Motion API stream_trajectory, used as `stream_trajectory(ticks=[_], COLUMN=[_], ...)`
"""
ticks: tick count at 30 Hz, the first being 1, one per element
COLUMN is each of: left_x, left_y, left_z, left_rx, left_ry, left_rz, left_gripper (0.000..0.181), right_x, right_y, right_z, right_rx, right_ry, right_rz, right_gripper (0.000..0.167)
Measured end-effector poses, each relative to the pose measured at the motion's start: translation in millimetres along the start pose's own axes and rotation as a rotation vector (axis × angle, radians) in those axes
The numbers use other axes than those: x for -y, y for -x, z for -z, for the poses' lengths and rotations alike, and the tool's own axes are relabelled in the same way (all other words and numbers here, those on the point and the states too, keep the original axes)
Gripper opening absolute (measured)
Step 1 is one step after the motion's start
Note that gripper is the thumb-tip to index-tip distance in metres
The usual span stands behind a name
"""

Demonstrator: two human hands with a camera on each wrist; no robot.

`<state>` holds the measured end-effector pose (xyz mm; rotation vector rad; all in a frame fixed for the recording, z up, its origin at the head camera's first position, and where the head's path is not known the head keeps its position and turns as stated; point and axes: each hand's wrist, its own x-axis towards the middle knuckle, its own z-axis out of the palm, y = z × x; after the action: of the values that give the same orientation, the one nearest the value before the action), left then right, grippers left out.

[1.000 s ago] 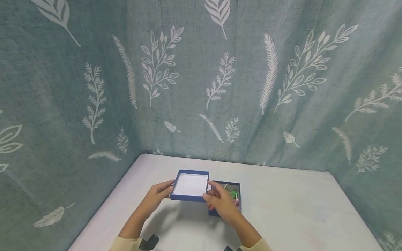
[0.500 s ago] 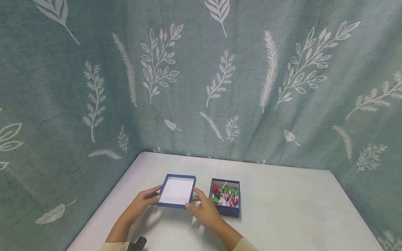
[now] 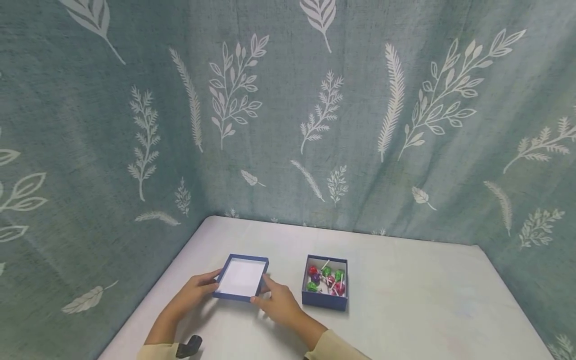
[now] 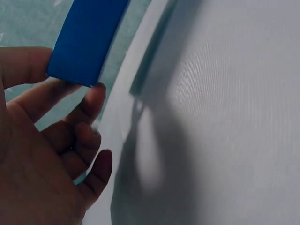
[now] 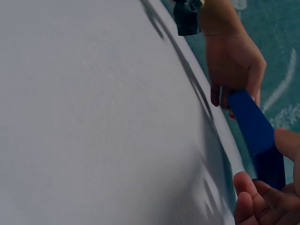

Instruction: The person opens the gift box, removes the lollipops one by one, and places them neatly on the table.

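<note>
A shallow blue box lid [image 3: 242, 278] with a white inside faces up in the head view, held between both hands. My left hand [image 3: 194, 294] pinches its left side; in the left wrist view the thumb and fingers grip the lid's blue edge [image 4: 86, 44]. On the opposite side my right hand [image 3: 280, 303] pinches the near right corner, and the right wrist view shows the lid [image 5: 255, 136] between both hands, above the table. To the right, the open blue box [image 3: 325, 300] stands on the table with several wrapped lollipops [image 3: 327, 270] in red, green and purple.
The white-covered table [image 3: 418, 295] extends to the right of the box. A teal curtain [image 3: 288, 125] with white leaf prints hangs behind the table and along its sides.
Both hands have carried the lid left and a little lower, away from the box. The box and its lollipops, earlier partly hidden behind the right hand, now show fully.
</note>
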<state>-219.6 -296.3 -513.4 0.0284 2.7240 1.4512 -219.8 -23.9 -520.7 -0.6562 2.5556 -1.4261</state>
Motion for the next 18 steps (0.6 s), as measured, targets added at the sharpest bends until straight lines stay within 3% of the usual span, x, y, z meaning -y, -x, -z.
stream_trajectory(ticks=[11, 18], left_x=[3.8, 10.3], left_y=[4.4, 6.1], left_z=[11.3, 15.7], left_rx=[0.003, -0.007], left_ry=[-0.139, -0.207], left_rz=[0.011, 0.026], left_gripper=[0.048, 0.047], right_x=[4, 5], right_y=[-11.7, -15.9], right_z=[-17, -29], right_rx=[0.059, 0.057], right_ry=[0.098, 0.285], right_rz=[0.011, 0.009], right_gripper=[0.080, 0.079])
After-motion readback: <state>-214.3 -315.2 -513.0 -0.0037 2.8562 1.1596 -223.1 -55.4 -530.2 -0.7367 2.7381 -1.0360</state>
